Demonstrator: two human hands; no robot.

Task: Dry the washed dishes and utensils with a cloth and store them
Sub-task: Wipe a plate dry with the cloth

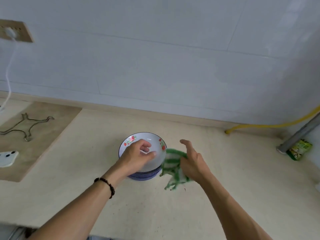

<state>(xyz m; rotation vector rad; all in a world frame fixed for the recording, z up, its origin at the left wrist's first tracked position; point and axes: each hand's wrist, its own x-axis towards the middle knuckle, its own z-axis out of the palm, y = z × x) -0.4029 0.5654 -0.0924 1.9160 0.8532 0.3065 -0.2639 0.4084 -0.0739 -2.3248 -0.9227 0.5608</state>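
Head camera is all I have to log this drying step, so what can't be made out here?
- Stack of plates: the count is unreadable; the left hand covers the near side.
- Green cloth: motion-blurred, partly behind the right hand, so the grip is unclear.
- Green packet: print too small.
- Phone: cut off by the left edge.
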